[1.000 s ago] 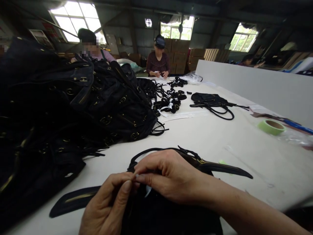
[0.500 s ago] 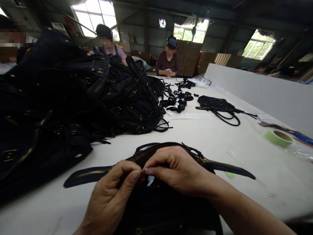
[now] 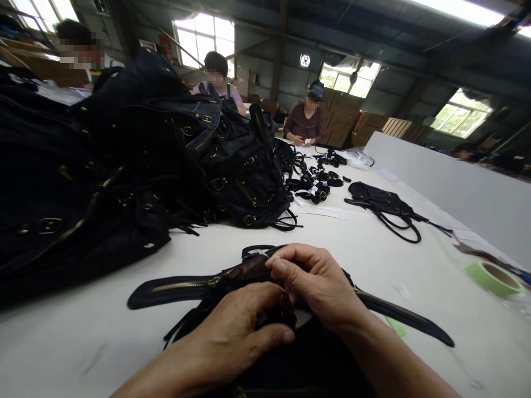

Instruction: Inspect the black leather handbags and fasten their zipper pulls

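Observation:
A black handbag [image 3: 199, 284] with a brass zipper lies open on the white table [image 3: 365, 249] right in front of me. My left hand [image 3: 232, 342] lies over the bag's opening, fingers curled down onto the dark lining. My right hand [image 3: 319, 282] pinches the zipper edge at the top of the bag, fingertips close to a small white tag. The bag's black strap [image 3: 406, 320] runs out to the right across the table.
A tall heap of black bags [image 3: 124, 160] fills the left. Bundled black straps [image 3: 311, 182] and another bag [image 3: 381, 202] lie farther back. A green tape roll [image 3: 493, 276] sits at the right by a white partition [image 3: 456, 182]. Three people work at the far end.
My view has swung up and left. My left hand has moved from pinching beside the right fingers to lying flat over the bag's opening. The right hand shifted to the zipper edge.

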Available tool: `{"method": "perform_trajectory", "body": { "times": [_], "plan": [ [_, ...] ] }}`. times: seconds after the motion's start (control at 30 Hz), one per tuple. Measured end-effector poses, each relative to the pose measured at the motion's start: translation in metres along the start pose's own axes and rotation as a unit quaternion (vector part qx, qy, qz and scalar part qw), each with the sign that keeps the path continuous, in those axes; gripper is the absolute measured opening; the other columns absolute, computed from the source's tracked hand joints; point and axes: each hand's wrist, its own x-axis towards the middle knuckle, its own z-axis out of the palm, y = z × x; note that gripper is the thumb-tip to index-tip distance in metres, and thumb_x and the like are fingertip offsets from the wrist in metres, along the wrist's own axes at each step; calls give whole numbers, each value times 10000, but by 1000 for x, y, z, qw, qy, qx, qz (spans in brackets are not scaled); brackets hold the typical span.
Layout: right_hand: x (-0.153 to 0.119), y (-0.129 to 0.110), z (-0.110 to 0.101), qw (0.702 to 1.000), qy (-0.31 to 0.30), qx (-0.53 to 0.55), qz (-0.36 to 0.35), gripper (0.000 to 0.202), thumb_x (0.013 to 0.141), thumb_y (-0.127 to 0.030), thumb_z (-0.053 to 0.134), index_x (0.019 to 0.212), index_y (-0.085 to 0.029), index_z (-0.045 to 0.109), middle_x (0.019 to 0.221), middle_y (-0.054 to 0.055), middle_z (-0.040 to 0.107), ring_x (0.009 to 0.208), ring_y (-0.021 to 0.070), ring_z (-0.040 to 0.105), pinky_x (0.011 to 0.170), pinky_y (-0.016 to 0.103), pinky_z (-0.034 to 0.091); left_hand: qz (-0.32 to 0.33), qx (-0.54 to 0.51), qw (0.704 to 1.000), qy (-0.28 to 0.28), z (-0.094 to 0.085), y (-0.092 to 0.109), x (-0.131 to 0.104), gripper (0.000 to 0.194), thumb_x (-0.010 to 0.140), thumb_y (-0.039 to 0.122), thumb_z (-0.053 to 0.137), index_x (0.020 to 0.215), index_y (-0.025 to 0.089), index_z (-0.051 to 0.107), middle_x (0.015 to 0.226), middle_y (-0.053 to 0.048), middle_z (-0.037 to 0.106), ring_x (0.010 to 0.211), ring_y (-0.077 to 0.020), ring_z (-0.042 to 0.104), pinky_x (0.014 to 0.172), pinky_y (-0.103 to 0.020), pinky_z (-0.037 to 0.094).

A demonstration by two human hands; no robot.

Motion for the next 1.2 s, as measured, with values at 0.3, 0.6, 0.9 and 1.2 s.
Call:
{"method": "perform_trajectory", "body": {
  "times": [0.3, 0.6, 0.9, 1.2],
  "plan": [
    [-3, 4, -7, 947, 30, -239, -211, 126, 896, -192, 608, 871, -193, 732, 839, 22, 682, 799, 118, 626, 743, 199, 489, -69, -161, 981, 88, -8, -23, 4, 223, 872, 371, 554, 892, 176, 661, 698, 16, 596, 659, -111, 525, 626, -192, 407],
    [-8, 23, -8, 885, -16, -390, -254, 208, 925, -171, 504, 996, -217, 695, 900, 31, 675, 801, 130, 631, 727, 198, 503, -82, -265, 956, 96, -4, -37, 0, 311, 859, 465, 607, 969, 187, 695, 776, -9, 621, 720, -119, 530, 683, -217, 427],
    [1, 43, -28, 813, 12, -505, -291, 255, 923, -208, 466, 1088, -270, 651, 697, -13, 646, 591, 132, 604, 554, 202, 476, -88, -228, 962, 124, -3, -37, 11, 392, 885, 490, 536, 961, 144, 704, 765, -54, 664, 699, -153, 595, 654, -234, 467],
    [-1, 48, -31, 822, -2, -513, -247, 229, 937, -189, 423, 888, -231, 642, 731, 13, 638, 645, 132, 613, 596, 204, 451, -99, -216, 967, 97, -3, -43, 15, 371, 912, 474, 512, 997, 161, 693, 807, -45, 674, 715, -142, 617, 675, -226, 481]
  ]
}}
